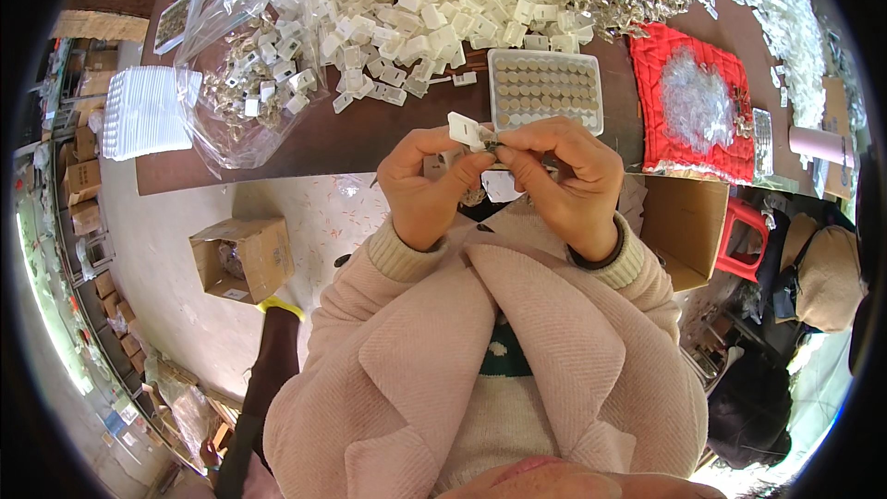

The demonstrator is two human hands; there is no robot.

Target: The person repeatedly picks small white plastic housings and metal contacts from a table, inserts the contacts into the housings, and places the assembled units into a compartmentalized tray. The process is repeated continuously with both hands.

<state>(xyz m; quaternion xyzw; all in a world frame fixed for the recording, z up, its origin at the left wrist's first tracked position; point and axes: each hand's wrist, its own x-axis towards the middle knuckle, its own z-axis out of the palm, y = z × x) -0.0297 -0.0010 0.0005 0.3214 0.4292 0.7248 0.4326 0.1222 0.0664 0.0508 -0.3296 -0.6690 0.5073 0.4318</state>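
In front of my chest, at the table's near edge, both hands meet. My left hand (423, 183) is closed, pinching a small white plastic casing (465, 130) between thumb and fingers. Close against it, the thumb and forefinger of my right hand (565, 176) pinch a tiny dark part (493, 145) at the casing's right end; its kind is too small to make out. Just beyond my right hand lies a white tray (598, 74) with rows of round, flat, coin-like discs (545, 88). A big heap of similar white casings (434, 14) covers the table behind my hands.
At left lie a clear plastic bag (199, 83) with small assembled parts and a stack of white trays (148, 113). A red cloth (651, 83) at right bears clear plastic pieces (693, 97). Cardboard boxes (268, 259) and a red stool (742, 240) stand below the table (268, 162).
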